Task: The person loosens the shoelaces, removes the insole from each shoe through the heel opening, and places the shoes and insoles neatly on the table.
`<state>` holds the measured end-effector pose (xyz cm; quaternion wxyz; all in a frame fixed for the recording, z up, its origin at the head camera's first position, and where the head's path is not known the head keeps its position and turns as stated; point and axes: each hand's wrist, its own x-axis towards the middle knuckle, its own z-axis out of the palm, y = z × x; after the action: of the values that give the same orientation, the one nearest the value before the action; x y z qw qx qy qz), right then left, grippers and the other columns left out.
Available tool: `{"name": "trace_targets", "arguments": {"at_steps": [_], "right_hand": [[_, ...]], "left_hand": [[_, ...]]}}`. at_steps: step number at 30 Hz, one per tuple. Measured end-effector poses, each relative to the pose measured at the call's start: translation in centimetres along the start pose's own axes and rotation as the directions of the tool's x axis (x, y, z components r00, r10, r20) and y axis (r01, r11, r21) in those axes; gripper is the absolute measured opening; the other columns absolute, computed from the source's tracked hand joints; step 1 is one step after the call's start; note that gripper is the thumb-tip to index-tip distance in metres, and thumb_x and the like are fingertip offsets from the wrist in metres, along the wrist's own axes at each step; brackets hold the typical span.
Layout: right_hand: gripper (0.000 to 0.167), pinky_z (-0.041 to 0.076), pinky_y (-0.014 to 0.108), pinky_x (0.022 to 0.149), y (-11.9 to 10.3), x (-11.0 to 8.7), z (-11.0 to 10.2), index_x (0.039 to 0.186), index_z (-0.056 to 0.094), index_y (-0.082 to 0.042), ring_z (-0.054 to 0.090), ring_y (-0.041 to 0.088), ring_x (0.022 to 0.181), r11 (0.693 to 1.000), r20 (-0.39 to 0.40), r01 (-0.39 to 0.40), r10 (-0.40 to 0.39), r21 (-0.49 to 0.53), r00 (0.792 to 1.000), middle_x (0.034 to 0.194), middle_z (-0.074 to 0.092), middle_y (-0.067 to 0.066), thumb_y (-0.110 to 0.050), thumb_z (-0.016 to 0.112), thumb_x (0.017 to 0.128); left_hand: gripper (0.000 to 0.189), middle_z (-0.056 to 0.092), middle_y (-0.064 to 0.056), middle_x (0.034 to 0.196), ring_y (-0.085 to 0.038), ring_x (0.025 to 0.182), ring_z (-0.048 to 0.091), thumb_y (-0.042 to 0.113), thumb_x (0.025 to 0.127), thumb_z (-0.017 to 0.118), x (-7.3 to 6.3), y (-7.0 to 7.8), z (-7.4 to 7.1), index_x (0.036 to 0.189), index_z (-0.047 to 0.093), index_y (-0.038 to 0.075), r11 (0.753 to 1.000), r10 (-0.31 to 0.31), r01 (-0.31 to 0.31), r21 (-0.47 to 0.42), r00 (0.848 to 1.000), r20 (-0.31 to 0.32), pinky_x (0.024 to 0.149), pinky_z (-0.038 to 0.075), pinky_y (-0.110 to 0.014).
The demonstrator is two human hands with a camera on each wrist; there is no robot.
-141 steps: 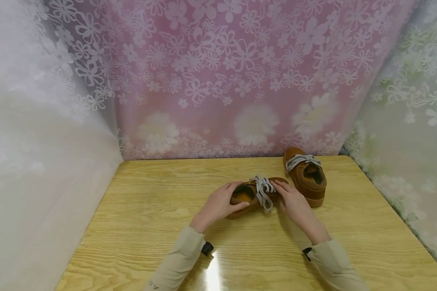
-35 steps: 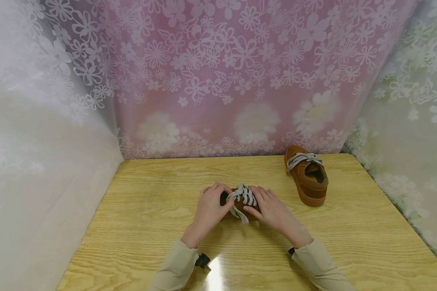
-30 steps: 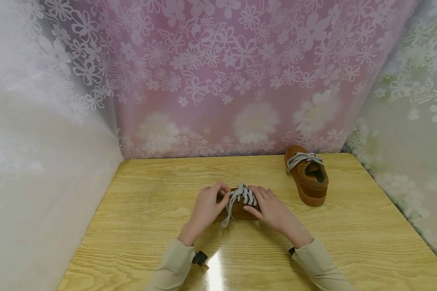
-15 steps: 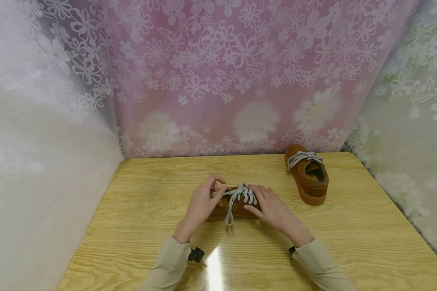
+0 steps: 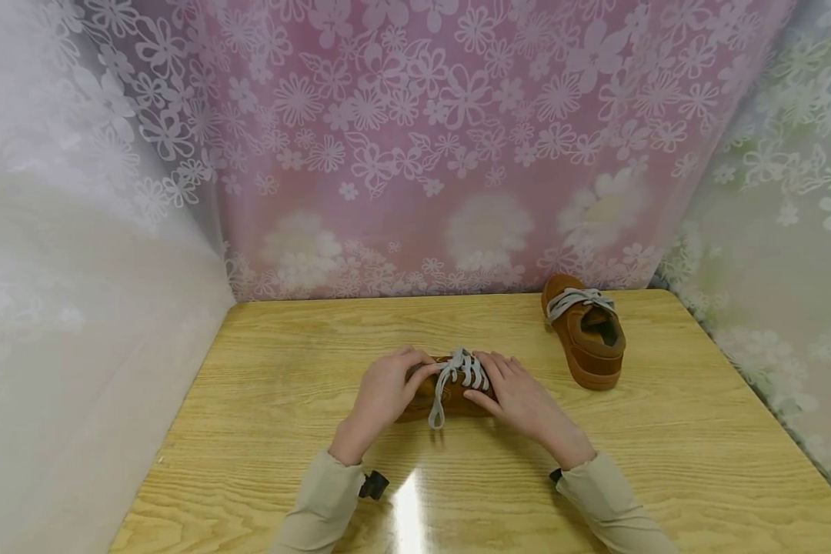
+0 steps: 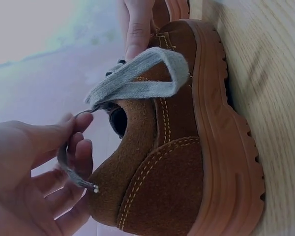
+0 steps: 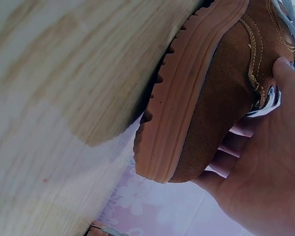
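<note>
A brown suede shoe (image 5: 457,404) stands on the table, its toe to the right. My left hand (image 5: 385,385) is over the heel opening and, in the left wrist view, pinches a grey shoelace (image 6: 69,164) between thumb and forefinger, the tipped end dangling. A lace loop (image 6: 174,73) hangs down the near side of the shoe, below the knot (image 5: 457,360). At the front, my right hand (image 5: 522,400) grips the toe, thumb on the near side near the lacing and fingers over the far side. The shoe's far side is hidden in the head view.
The matching brown shoe (image 5: 585,335) stands at the back right of the wooden table (image 5: 284,438), its grey laces tied. A pink flowered curtain (image 5: 415,192) hangs behind the table, with pale sheets at both sides.
The shoe has shifted left, away from the other shoe. My left hand has taken a lace and drawn it left towards the heel, then lowered slightly. My right hand lately stays still.
</note>
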<state>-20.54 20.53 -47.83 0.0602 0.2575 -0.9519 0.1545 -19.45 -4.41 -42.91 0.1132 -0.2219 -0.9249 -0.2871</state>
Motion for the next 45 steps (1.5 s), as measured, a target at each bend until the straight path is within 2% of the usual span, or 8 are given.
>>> {"name": "trace_targets", "arguments": {"at_steps": [8, 15, 18, 24, 26, 29, 35, 45], "right_hand": [[0.072, 0.031, 0.059, 0.115, -0.3, -0.1, 0.3, 0.154, 0.038, -0.001, 0.042, 0.042, 0.141, 1.0, -0.015, 0.002, -0.002, -0.028, 1.0, 0.15, 0.047, 0.023, -0.048, 0.056, 0.102], [0.073, 0.03, 0.058, 0.117, -0.3, -0.2, 0.5, 0.154, 0.037, 0.0, 0.041, 0.041, 0.142, 0.999, -0.018, -0.004, 0.003, -0.045, 1.0, 0.151, 0.046, 0.022, -0.048, 0.056, 0.102], [0.073, 0.029, 0.057, 0.118, -0.3, -0.3, 0.5, 0.154, 0.037, 0.0, 0.04, 0.04, 0.143, 0.999, -0.017, -0.01, 0.009, -0.045, 1.0, 0.152, 0.046, 0.022, -0.048, 0.056, 0.103], [0.073, 0.03, 0.057, 0.117, -0.3, -0.3, 0.4, 0.154, 0.037, 0.0, 0.041, 0.041, 0.142, 0.999, -0.021, -0.01, 0.009, -0.048, 1.0, 0.152, 0.046, 0.022, -0.049, 0.056, 0.103], [0.073, 0.03, 0.058, 0.117, -0.4, -0.3, 0.3, 0.154, 0.038, 0.0, 0.041, 0.041, 0.142, 0.999, -0.023, -0.007, 0.006, -0.047, 1.0, 0.151, 0.046, 0.022, -0.048, 0.056, 0.102], [0.073, 0.031, 0.058, 0.116, -0.4, -0.2, 0.3, 0.154, 0.038, 0.0, 0.042, 0.041, 0.141, 0.999, -0.025, -0.005, 0.004, -0.045, 1.0, 0.151, 0.047, 0.022, -0.048, 0.057, 0.102], [0.073, 0.03, 0.058, 0.116, -0.5, -0.2, 0.4, 0.154, 0.037, -0.001, 0.041, 0.041, 0.142, 0.999, -0.011, -0.009, 0.009, -0.043, 1.0, 0.152, 0.046, 0.021, -0.05, 0.055, 0.103], [0.074, 0.029, 0.058, 0.117, -0.5, -0.2, 0.4, 0.155, 0.037, -0.001, 0.04, 0.04, 0.143, 0.999, -0.015, -0.023, 0.022, -0.04, 1.0, 0.153, 0.045, 0.022, -0.05, 0.056, 0.102]], "left_hand": [[0.015, 0.065, 0.003, 0.098, -0.007, 0.065, 0.053, 0.029, 0.097, 0.069, 0.0, -0.8, -1.0, 0.098, 0.078, 0.018, 0.999, 0.022, -0.025, -0.021, 0.987, -0.157, 0.054, 0.042, -0.022], [0.011, 0.065, -0.003, 0.106, -0.015, 0.078, 0.061, 0.022, 0.097, 0.069, -0.1, -1.4, -3.3, 0.096, 0.076, 0.013, 0.993, -0.002, -0.028, -0.114, 0.967, -0.255, 0.064, 0.052, -0.031], [0.012, 0.067, -0.002, 0.103, -0.015, 0.077, 0.062, 0.021, 0.1, 0.067, -0.2, -1.7, -3.8, 0.097, 0.075, 0.013, 0.99, 0.0, -0.031, -0.134, 0.975, -0.223, 0.066, 0.052, -0.031], [0.022, 0.07, 0.0, 0.083, -0.013, 0.067, 0.067, 0.03, 0.106, 0.056, -0.1, -1.6, -3.0, 0.112, 0.068, 0.012, 0.969, -0.027, 0.023, -0.248, 1.0, -0.013, 0.06, 0.053, -0.026], [0.026, 0.07, 0.0, 0.081, -0.012, 0.065, 0.067, 0.036, 0.106, 0.054, 0.1, -1.3, -2.4, 0.116, 0.067, 0.015, 0.974, -0.034, 0.041, -0.222, 0.999, 0.039, 0.059, 0.052, -0.026], [0.028, 0.073, 0.001, 0.089, -0.012, 0.071, 0.068, 0.04, 0.104, 0.059, 0.4, -0.7, -1.5, 0.118, 0.068, 0.018, 0.995, -0.017, 0.024, -0.101, 0.997, 0.07, 0.062, 0.054, -0.029], [0.019, 0.073, 0.0, 0.101, -0.011, 0.073, 0.067, 0.03, 0.099, 0.068, 0.8, 0.2, -0.2, 0.113, 0.073, 0.017, 0.996, 0.041, -0.047, 0.079, 0.997, 0.066, 0.06, 0.052, -0.025], [0.011, 0.075, 0.003, 0.096, -0.004, 0.058, 0.056, 0.026, 0.098, 0.069, 0.7, 0.1, -0.5, 0.101, 0.077, 0.019, 0.995, 0.063, -0.058, 0.084, 0.996, -0.056, 0.053, 0.044, -0.02]]}}
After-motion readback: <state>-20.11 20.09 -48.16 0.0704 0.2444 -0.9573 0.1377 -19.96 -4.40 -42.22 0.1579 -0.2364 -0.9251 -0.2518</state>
